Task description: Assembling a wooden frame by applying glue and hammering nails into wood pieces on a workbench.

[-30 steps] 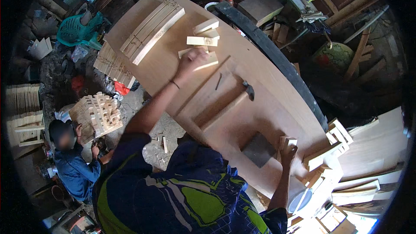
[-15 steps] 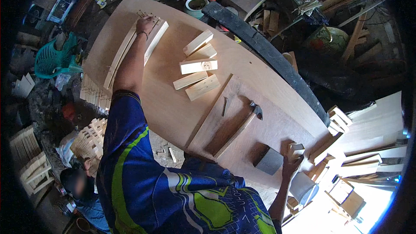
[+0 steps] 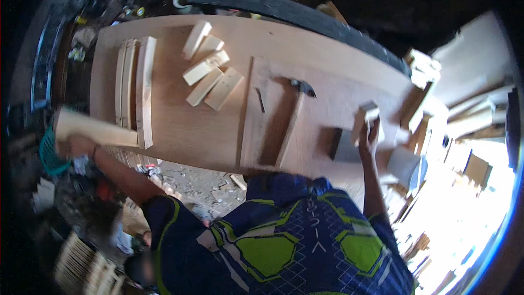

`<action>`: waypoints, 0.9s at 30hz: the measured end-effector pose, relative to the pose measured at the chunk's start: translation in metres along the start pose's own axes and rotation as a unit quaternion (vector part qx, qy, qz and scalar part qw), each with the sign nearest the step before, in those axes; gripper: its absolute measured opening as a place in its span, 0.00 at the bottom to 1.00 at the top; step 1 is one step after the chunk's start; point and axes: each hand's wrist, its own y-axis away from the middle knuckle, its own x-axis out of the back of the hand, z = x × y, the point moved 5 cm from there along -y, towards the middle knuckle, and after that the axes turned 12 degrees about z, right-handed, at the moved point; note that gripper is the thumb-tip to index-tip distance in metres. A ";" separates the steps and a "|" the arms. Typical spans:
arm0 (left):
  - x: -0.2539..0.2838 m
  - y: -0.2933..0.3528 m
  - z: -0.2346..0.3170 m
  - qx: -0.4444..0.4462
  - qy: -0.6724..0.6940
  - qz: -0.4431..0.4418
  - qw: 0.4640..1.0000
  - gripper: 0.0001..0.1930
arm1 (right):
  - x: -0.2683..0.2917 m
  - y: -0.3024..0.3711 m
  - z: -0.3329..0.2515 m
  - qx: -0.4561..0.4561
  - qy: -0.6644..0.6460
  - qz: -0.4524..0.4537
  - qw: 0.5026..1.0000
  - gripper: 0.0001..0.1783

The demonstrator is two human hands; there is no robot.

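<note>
Shirt [image 3: 284,240]: dark navy blue, short-sleeved, with bright green angular patches outlined in white.
Pattern: fine white grid lines and small white marks across the chest.
Sleeves: end above the elbows; forearms bare.
Left wrist [image 3: 94,152]: thin band.

Pale wood slat [image 3: 95,129] held off bench's left edge; small block [image 3: 367,117] upright.
</note>
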 end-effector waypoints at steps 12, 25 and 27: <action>0.292 -0.141 0.036 0.252 0.054 0.165 0.952 0.28 | 0.083 0.005 -0.019 0.031 -0.052 -0.050 0.997 0.20; 0.346 -0.208 0.421 0.240 0.478 -0.384 0.753 0.28 | 0.143 0.053 0.071 0.121 -0.046 -0.097 0.987 0.19; 0.393 -0.222 0.585 0.183 0.579 -0.585 0.537 0.33 | 0.144 0.053 0.083 0.141 -0.034 -0.098 0.985 0.19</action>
